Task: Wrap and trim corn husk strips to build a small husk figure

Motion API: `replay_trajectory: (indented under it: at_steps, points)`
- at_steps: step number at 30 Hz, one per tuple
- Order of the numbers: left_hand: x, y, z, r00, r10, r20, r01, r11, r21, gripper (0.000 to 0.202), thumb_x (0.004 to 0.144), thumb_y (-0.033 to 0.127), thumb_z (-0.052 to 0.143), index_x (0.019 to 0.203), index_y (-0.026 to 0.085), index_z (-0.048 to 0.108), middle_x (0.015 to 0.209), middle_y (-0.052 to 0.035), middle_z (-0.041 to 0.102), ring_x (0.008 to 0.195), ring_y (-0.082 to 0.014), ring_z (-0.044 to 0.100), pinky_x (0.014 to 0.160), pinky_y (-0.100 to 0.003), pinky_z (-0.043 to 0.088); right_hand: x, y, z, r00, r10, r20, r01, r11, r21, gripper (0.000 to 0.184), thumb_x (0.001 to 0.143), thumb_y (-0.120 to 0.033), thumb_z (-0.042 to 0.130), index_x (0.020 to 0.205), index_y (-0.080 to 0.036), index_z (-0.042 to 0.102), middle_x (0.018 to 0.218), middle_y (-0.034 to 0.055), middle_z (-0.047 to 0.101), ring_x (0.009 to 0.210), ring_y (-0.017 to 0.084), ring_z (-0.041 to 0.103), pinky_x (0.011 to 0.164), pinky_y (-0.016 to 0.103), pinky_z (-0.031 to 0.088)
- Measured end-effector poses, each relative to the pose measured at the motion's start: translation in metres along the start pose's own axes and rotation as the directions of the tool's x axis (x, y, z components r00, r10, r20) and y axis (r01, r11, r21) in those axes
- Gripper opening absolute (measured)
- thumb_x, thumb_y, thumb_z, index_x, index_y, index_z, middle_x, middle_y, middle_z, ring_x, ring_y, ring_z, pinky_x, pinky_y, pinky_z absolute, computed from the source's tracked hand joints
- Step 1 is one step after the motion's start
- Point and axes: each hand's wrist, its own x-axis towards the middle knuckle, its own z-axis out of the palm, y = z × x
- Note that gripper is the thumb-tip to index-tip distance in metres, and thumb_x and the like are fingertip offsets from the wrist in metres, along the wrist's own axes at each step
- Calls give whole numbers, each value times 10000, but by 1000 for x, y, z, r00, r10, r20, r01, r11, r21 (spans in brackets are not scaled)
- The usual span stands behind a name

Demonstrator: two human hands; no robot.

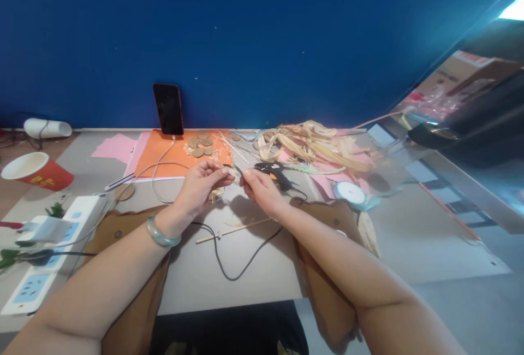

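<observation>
Bare forearms (123,273) are stretched over the table (192,284), with a pale bracelet (162,235) worn at the left wrist. By the left hand (202,179), a small pale piece (234,172) is pinched between thumb and finger, and beside it a thin dark item (238,169), its kind too blurred to tell, seems to be gripped in the narrowed right hand (262,188). For work this fine, the piece is best held lightly by its edge, with both wrists steadied and the black cable (232,279) below the hands left slack. Just beyond the right hand, a black tool (280,176) is laid, with husk-like strips (315,145) heaped behind it. Beyond the left hand, wooden discs (198,152) are scattered on an orange sheet (164,153). Farther left, yellow lettering is printed on a red paper cup (57,175) but cannot be read.
</observation>
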Motion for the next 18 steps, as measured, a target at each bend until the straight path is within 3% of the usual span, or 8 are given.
replay_trajectory:
  at_steps: [18]
  points:
    - [-2,-5,-1,997,77,19,-78,996,47,307,664,267,802,780,133,551,676,-39,712,640,-152,702,676,-279,583,-2,-2,1,1000,-1,21,3,996,-87,489,867,-626,454,678,-178,514,476,-63,373,440,74,325,440,216,260]
